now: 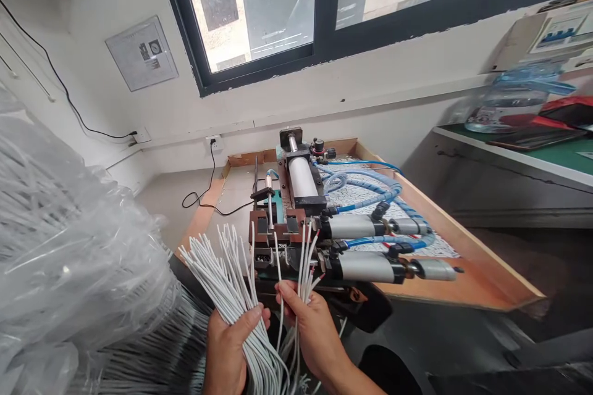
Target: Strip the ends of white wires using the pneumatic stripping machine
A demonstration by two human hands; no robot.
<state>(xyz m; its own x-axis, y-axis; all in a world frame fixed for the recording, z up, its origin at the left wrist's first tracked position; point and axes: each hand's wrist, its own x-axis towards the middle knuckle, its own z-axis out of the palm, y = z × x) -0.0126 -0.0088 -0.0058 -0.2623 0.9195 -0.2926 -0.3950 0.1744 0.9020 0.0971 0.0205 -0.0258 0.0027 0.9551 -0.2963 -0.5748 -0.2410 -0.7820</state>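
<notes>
A thick bundle of white cables (222,287) is wrapped in my left hand (231,342), its cut ends fanning up and to the left. My right hand (312,327) pinches a few white cables (303,265) between thumb and fingers. Some of these show small red tips at the top. One single cable (277,259) stands up at my right thumb, a little apart from the rest. Just beyond both hands sits a pneumatic machine (296,222) with metal cylinders and dark clamp blocks. The lower ends of the cables are partly hidden by my hands.
The machine stands in a wood-edged tray (463,234) with cut scraps and blue air hoses (370,182). At left, clear plastic (83,247) covers more cables. A green-topped shelf (514,148) with a large plastic bottle (507,99) is at right. A black power cord (210,197) lies behind.
</notes>
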